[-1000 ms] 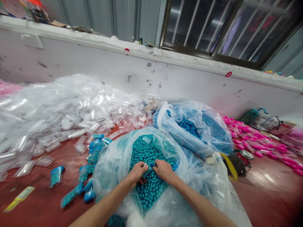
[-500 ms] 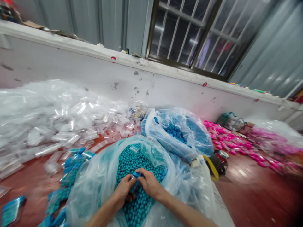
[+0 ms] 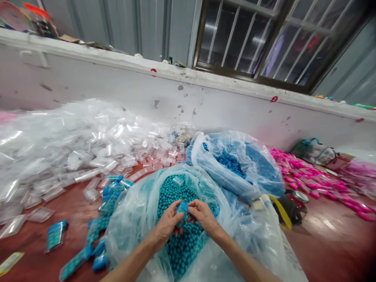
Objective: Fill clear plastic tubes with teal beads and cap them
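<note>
A small clear container with a blue cap (image 3: 183, 208) and teal contents is held upright between my two hands. My left hand (image 3: 168, 222) is closed around its left side and lower part. The fingers of my right hand (image 3: 203, 216) pinch at the right edge of the cap. Directly under both hands lies a mass of round teal beads (image 3: 188, 250), heaped inside an open translucent plastic bag (image 3: 129, 227). A small clear piece rests on the beads at the back of the bag.
Several bead-filled containers (image 3: 78, 261) with blue caps lie on the red floor at left. Behind them spreads a large heap of clear containers (image 3: 96, 145). A bag of blue caps (image 3: 230, 162) stands behind the beads; pink pieces (image 3: 317, 180) lie at right.
The view has swung left, so the scene sits further right. My hands stay over the beads; the blue-capped container now shows more upright and plainly between them.
</note>
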Motion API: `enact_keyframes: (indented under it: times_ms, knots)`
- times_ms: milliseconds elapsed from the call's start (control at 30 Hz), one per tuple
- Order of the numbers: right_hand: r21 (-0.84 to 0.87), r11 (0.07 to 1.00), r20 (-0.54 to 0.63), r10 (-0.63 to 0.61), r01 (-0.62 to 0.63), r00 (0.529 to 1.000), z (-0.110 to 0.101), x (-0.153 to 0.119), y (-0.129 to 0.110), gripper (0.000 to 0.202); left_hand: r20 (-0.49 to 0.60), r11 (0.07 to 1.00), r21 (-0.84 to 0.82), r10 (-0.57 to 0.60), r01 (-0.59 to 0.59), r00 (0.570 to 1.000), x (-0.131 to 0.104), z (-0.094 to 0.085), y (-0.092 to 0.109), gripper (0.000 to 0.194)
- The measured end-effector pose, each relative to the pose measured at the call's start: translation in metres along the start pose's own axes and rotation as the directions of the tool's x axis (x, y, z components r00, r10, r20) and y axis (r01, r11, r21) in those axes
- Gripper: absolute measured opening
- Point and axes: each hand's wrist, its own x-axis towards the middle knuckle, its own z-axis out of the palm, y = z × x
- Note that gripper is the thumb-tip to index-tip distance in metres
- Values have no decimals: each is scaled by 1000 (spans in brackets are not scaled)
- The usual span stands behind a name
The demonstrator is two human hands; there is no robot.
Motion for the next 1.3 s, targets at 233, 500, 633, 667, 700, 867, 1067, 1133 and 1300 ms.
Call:
enact_keyframes:
  times_ms: [233, 500, 633, 667, 700, 867, 1067, 1133, 1300]
  knots:
    - [-251, 933, 33, -256, 256, 966, -1, -19, -21, 26, -110, 1000, 14, -5, 6, 994, -11, 9, 14, 64]
    - [-259, 912, 79, -307, 317, 948, -4, -21, -19, 20, -188, 987, 159, 24, 6, 982, -18, 10, 13, 43]
    - [79, 997, 125, -25, 15, 992, -6, -11, -18, 29, -58, 974, 228, 3, 11, 998, -21, 2, 21, 46]
    - [130, 991, 106, 0, -14, 994, -6, -9, -19, 35, -37, 973, 230, 3, 5, 999, -22, 2, 24, 45]
    - [154, 988, 73, 7, -18, 997, -6, -7, -20, 40, -19, 973, 231, 9, -4, 1000, -24, 1, 27, 43]
    - [-4, 1000, 214, 22, -22, 977, -13, -18, -40, 31, 60, 990, 143, -21, 12, 998, -34, -1, 31, 38]
    - [119, 975, 486, 106, -186, 867, -32, -34, -57, 22, 253, 996, 4, -85, 87, 964, -50, -8, 37, 36]
    - [180, 956, 434, 135, -233, 891, -29, -33, -55, 23, 265, 997, -7, -76, 80, 961, -52, -8, 41, 36]
    - [347, 902, 101, 235, -255, 967, -7, -31, -48, 31, 97, 993, 109, 29, -40, 995, -54, -2, 49, 27]
